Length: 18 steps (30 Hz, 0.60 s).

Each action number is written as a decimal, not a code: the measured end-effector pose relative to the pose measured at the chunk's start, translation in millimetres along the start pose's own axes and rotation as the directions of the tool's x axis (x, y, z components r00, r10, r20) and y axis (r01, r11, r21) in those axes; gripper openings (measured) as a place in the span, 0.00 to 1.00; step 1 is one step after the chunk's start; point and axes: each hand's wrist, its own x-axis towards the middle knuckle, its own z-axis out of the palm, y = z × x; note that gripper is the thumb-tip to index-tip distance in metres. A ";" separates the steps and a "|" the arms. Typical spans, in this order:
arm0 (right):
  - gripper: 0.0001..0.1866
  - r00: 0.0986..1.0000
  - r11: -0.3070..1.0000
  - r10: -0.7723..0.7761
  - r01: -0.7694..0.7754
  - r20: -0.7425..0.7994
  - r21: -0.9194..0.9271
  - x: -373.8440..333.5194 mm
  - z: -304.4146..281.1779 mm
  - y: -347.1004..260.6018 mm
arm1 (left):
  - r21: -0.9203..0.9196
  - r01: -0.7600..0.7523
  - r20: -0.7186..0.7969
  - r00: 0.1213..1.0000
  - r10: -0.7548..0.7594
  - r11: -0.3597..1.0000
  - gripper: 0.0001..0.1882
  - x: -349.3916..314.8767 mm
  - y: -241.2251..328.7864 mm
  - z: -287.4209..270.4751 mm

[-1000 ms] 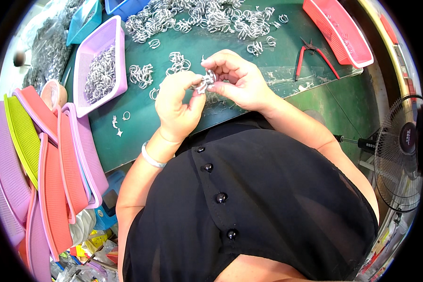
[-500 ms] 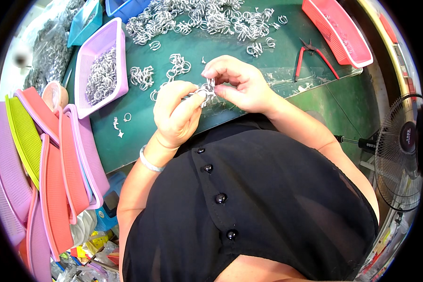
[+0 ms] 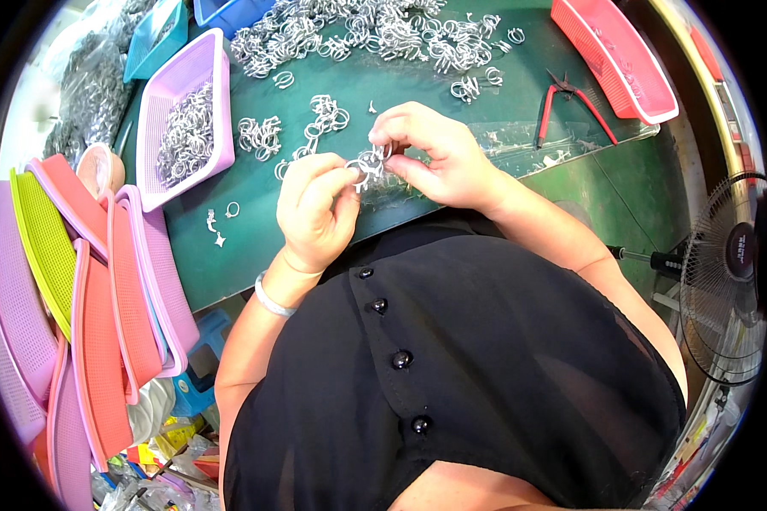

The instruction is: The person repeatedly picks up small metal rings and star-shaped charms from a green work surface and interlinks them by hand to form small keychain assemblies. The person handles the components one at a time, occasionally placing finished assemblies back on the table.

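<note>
A small cluster [image 3: 369, 164] of silver rings hangs just above the centre of the frame, clear of the worktop [image 3: 230, 264] and near its front edge. The left hand [image 3: 317, 209] grasps its left end between thumb and bent fingers, while the fingers of the right hand [image 3: 447, 162] pinch its right end; with a grip at either side, the cluster is probably easier to steady and turn, and the middle is left bare to the eye. Exactly where each fingertip presses is too small to tell. Just beyond the left hand lie a short chain of rings [image 3: 327, 115] and, to its left, a compact clump [image 3: 260, 138], likely placed there to be within short reach. A loose ring [image 3: 233, 209] lies left of centre, apart from the rest. The big heap [image 3: 383, 34] fills the top of the frame, perhaps to leave the front free for handling. At upper left, a purple basket [image 3: 222, 128] keeps many pieces from scattering. At upper right, red-handled pliers [image 3: 544, 117] lie spread beside a red tray [image 3: 588, 70], seemingly parked within the right hand's reach. Nested baskets [image 3: 94, 341] stand at far left, likely so arranged to save room.
</note>
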 end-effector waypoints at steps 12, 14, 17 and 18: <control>0.15 0.910 0.763 0.376 -0.412 0.176 0.498 -6.9 4.2 10.4 | -0.226 0.325 0.021 0.944 -0.329 0.918 0.09 -8.9 -3.1 5.4; 0.15 0.899 0.743 0.395 -0.434 0.190 0.509 -6.5 3.6 10.0 | -0.224 0.341 0.025 0.939 -0.344 0.913 0.08 -8.4 -2.3 5.5; 0.15 0.887 0.708 0.410 -0.455 0.211 0.540 -5.8 2.3 11.3 | -0.235 0.356 0.025 0.932 -0.361 0.904 0.08 -8.5 -1.8 6.5; 0.15 0.881 0.689 0.421 -0.465 0.215 0.556 -5.3 2.7 11.5 | -0.241 0.360 0.024 0.931 -0.365 0.901 0.08 -8.7 -1.8 6.8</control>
